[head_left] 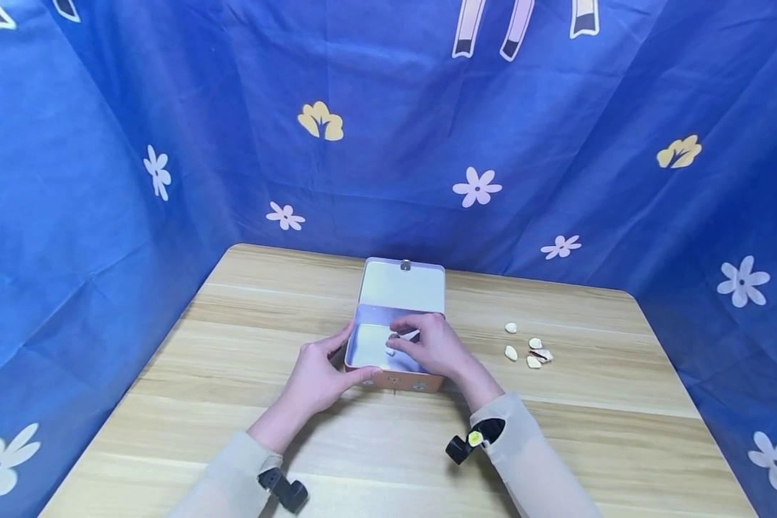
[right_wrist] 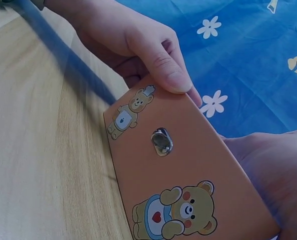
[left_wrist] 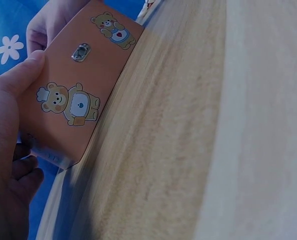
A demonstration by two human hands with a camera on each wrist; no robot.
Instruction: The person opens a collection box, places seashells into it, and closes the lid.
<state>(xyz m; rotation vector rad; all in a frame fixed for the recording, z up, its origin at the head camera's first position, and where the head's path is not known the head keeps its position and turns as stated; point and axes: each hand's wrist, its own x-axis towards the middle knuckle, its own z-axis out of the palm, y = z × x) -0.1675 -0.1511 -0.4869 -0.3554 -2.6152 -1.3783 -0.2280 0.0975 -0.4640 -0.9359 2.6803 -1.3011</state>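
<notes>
An orange tin box [head_left: 406, 381] printed with cartoon bears stands on the table, its hinged lid [head_left: 403, 288] raised away from me. My left hand [head_left: 317, 378] holds the box at its near left corner, thumb along the front rim and fingers at the left side. Over the box's inside, my right hand [head_left: 432, 345] pinches a small dark shell [head_left: 393, 336] between thumb and fingers. A small white shell [head_left: 390, 351] shows just below those fingertips. In the right wrist view the box front [right_wrist: 188, 160] hides the inside, and my right hand [right_wrist: 278, 170] is partly cut off.
Right of the box, several white shells [head_left: 511, 353] lie on the wooden table [head_left: 233, 403], along with a brown-and-white spiral shell [head_left: 542, 355]. A metal latch [head_left: 405, 265] sits on the lid's edge. A blue flowered cloth [head_left: 388, 165] hangs around the table.
</notes>
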